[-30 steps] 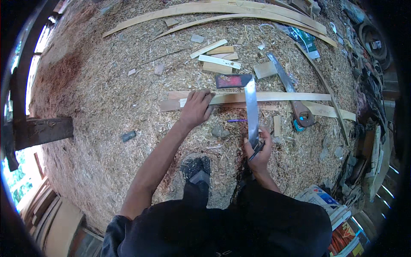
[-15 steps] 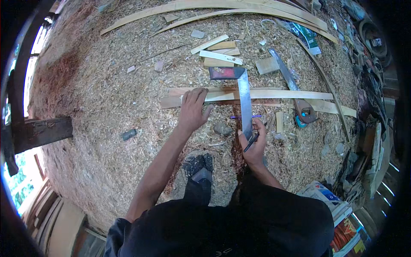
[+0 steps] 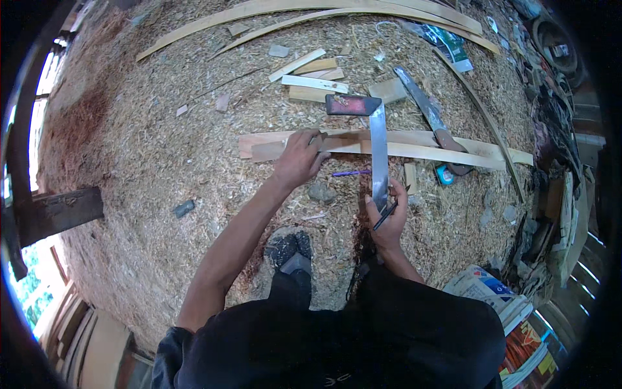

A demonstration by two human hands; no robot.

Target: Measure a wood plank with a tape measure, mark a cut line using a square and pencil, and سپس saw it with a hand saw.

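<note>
My left hand (image 3: 299, 159) is closed around a long pale wooden strip (image 3: 427, 152) near its left end. Another flat wooden strip (image 3: 253, 142) lies just behind it, partly covered. In my right hand (image 3: 391, 217) is a try square (image 3: 379, 139), gripped by the low end of its metal blade. The square's dark handle with a red panel (image 3: 350, 105) points left, beyond the strips, and the blade crosses above them. A black pen (image 3: 385, 216) is also tucked between my right fingers. A purple pen (image 3: 350, 173) lies on the shavings between my hands.
Wood shavings (image 3: 162, 155) cover the ground. A handsaw (image 3: 420, 100) lies partly under the strips, beside a teal tape measure (image 3: 444, 174). Several wood offcuts (image 3: 314, 83) lie beyond the square. Long curved-looking boards (image 3: 291, 9) stretch across the far side. A dark beam (image 3: 61, 207) juts in at left.
The held strip has turned and shifted nearer to me, with the left fingers now curled round it. The try square has moved slightly right relative to the left hand.
</note>
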